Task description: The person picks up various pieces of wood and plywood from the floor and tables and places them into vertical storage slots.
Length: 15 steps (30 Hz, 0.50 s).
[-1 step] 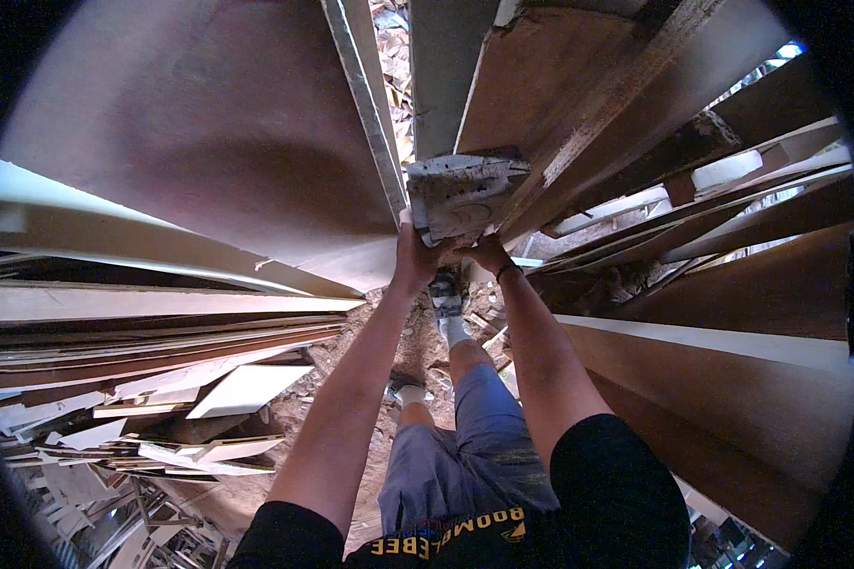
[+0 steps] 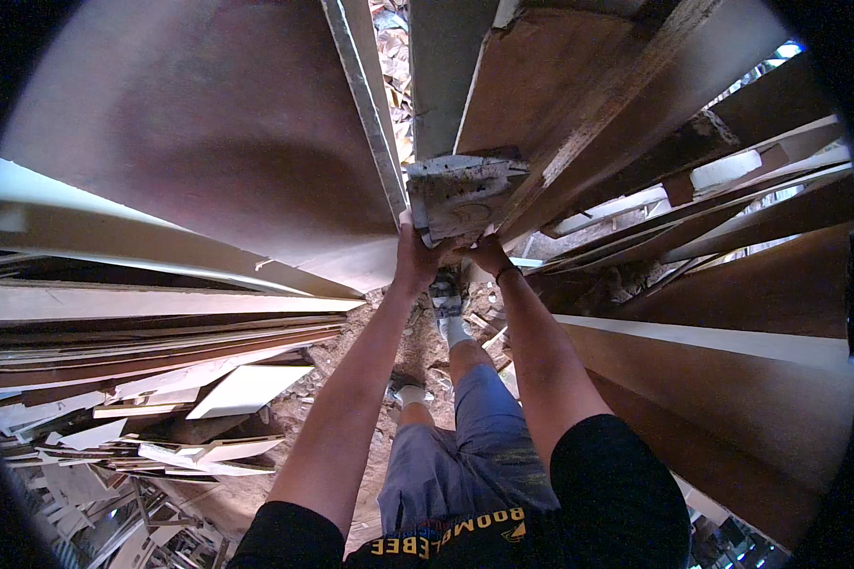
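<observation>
A short, dirty grey board with dark specks and a worn edge is held between upright sheets, in the middle of the view. My left hand grips its lower left corner, its fingers pointing up along the side close to a pale sheet edge. My right hand, with a dark band at the wrist, is closed on the lower right part of the same board. A large pinkish-brown panel stands left of it, and brown panels stand to the right.
Stacked long boards lie at the left, with broken white offcuts below them. More leaning sheets crowd the right side. My shoes stand on a dirt floor strewn with scraps, in a narrow gap between the stacks.
</observation>
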Tool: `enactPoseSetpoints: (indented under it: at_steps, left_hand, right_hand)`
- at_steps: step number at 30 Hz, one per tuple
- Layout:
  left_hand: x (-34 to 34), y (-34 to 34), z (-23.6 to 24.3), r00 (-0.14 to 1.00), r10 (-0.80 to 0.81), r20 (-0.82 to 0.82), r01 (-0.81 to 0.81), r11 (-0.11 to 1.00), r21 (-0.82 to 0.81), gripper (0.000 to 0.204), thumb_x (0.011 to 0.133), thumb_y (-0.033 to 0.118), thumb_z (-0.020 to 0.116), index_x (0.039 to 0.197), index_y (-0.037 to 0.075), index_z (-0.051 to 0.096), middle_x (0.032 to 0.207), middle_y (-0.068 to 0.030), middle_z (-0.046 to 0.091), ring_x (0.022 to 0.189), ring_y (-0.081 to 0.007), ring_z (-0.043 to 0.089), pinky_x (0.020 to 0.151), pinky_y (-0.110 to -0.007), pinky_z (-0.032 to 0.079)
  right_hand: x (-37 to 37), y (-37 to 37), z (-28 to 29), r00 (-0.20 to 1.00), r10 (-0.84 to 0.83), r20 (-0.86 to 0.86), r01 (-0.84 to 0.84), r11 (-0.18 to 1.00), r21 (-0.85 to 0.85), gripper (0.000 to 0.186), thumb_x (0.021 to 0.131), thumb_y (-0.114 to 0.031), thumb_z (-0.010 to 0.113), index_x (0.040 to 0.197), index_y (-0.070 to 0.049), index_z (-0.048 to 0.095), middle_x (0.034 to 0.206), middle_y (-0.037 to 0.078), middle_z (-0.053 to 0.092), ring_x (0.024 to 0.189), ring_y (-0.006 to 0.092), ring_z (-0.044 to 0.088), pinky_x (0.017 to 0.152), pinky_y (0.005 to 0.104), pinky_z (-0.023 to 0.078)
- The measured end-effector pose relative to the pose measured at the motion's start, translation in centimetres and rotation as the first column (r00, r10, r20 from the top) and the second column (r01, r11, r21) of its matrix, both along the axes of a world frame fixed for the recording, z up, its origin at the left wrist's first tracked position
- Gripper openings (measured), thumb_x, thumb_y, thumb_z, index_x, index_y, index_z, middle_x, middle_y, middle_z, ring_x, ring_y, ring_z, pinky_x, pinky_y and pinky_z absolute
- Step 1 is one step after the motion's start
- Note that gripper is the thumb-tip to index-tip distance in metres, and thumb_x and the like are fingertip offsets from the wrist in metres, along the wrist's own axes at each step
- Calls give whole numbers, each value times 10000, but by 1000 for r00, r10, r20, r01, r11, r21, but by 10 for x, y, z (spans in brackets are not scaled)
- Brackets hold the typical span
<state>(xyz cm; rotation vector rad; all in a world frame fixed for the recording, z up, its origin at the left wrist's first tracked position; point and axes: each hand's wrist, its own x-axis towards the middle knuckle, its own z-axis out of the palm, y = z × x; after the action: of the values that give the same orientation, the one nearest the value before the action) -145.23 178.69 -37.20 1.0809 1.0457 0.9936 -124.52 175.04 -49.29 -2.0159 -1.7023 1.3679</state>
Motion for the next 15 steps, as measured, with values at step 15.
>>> enactPoseSetpoints:
  at_steps: [15]
  left_hand:
    - [-161,-214,37,540,-582,-608,366,813,-453,844,817,479,721,1432,3,395,1415,-227,477,1321,-341,458,1090,-393,375]
  right_hand:
    - [-46,-214,97,995,-87,51,91,992,-92,681,809,-467,739,1255,-2,518,1243,210,599,1143,333,590,949,419,474]
